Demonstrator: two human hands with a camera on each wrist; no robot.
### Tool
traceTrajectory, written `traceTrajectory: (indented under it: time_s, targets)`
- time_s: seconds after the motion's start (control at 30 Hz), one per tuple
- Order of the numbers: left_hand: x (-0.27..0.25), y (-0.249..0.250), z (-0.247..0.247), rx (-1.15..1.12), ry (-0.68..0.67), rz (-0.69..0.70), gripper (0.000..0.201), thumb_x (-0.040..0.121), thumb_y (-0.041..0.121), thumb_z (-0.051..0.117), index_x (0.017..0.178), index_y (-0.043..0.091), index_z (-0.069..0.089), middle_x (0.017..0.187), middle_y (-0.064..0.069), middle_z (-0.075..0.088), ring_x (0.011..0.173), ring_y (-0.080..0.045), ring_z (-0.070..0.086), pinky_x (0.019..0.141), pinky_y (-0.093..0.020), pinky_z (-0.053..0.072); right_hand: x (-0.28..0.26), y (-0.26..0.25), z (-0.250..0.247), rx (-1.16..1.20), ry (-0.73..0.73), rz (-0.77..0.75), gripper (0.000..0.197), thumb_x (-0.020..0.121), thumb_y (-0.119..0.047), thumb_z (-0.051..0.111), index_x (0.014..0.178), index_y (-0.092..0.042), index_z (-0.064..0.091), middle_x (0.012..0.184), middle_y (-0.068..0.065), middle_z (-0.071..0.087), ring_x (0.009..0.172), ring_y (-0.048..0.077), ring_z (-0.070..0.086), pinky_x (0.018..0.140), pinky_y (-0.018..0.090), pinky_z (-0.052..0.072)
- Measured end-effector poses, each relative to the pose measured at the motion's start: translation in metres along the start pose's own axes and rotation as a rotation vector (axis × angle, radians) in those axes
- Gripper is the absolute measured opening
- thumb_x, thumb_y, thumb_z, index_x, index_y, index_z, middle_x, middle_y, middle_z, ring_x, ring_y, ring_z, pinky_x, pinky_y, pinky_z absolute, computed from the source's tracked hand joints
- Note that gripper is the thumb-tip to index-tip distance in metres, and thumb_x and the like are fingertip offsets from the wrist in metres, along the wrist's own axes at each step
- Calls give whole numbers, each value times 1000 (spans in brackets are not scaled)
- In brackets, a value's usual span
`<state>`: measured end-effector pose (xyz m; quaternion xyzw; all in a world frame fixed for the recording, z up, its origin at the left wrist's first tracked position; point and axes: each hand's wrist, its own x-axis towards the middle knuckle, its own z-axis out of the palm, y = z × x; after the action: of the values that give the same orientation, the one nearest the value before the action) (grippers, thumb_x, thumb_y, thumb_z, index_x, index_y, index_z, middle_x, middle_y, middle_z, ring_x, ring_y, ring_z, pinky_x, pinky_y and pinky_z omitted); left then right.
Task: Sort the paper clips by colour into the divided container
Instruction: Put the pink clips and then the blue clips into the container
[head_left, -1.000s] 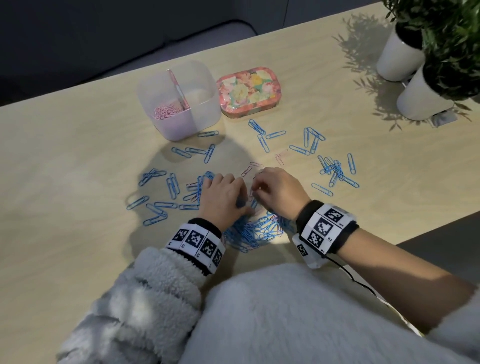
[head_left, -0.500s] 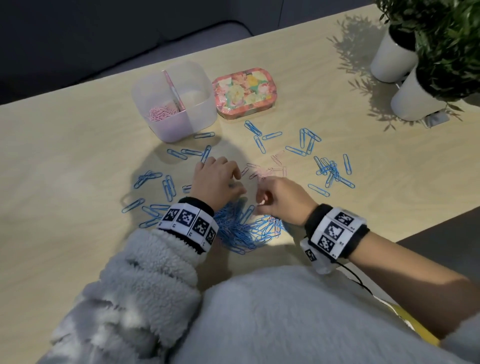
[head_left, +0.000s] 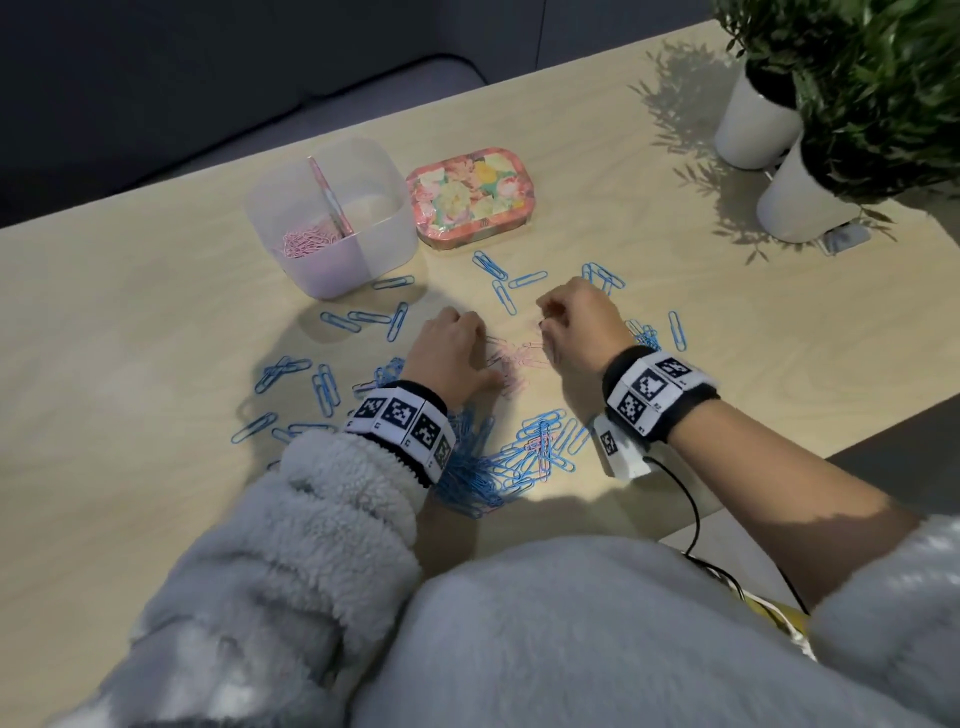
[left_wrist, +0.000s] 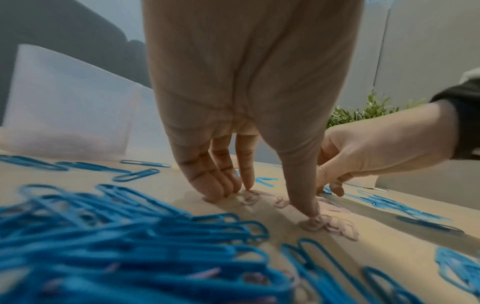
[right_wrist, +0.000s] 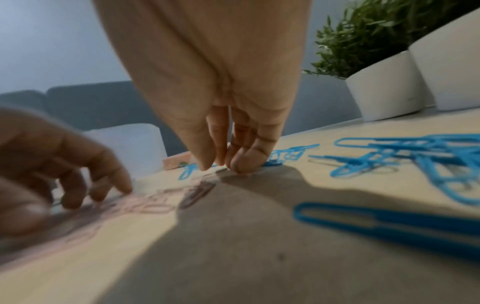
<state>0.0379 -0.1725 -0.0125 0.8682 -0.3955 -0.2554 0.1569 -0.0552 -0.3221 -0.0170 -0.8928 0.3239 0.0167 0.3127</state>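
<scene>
Left hand (head_left: 452, 353): straight fingers pressing small pink clips (head_left: 511, 358) flat on the wooden table (head_left: 130, 364).
Right hand (head_left: 582, 327): fingertips bunched just right of them; grip unclear.
Blue clips (head_left: 498, 462): glossy heap, near side.
Divided container (head_left: 332, 213): translucent, far-left.

A floral tin (head_left: 470, 200) lies flat on the wooden table (head_left: 130, 332), lid shut. Two white pots (head_left: 756, 130) (head_left: 795, 200) with green plants (head_left: 883, 78) stand touching at the far right corner (a small grey object beside them is unclear). A dark sofa (head_left: 156, 104) lies behind.
</scene>
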Motion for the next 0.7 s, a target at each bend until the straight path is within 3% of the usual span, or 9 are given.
traceTrajectory:
  time_s: [0.13,0.27,0.37,0.43,0.57,0.7]
  targets:
    - [2,11,7,-41,-26,60,33,80,18,66,110,8,59,108,-15,56,101,-32,56,85,-34,40,-13,-8,10,-83,-77,-135,21,84,-6,55,102,-3,67,107,19,60,103,35,57,89,37,45]
    - [-4,-1,-3,-96,-30,69,43,80,24,68,117,6,56,110,-15,55,101,-29,57,92,-37,46,-21,0,1,4,-16,-55,23,86,-18,59,103,-5,68,104,17,61,98,32,59,86,33,45]
    - [-6,-10,-7,-31,-71,72,64,67,34,78,120,8,53,114,-14,50,102,-29,53,95,-39,44,-25,4,0,-75,-139,-46,37,68,-35,77,80,-4,62,89,14,55,90,30,54,73,30,38]
    - [-6,-4,-2,0,-77,93,65,61,37,82,113,8,56,110,-15,50,98,-32,53,91,-40,45,-29,-3,5,-125,-185,-66,41,59,-39,82,72,-11,55,85,9,51,91,29,51,70,29,33]
    - [-4,8,10,-67,-39,108,61,68,26,78,121,7,54,110,-16,52,98,-31,56,86,-35,45,-31,-13,10,-161,-217,-128,46,69,-28,76,107,-5,63,105,15,55,103,31,52,86,32,39]
    - [-3,0,7,-82,-49,86,62,67,26,79,122,9,54,111,-12,54,98,-27,57,87,-34,47,-32,-4,-4,-90,-204,-49,55,63,-25,82,105,3,60,106,18,54,100,32,53,89,41,45]
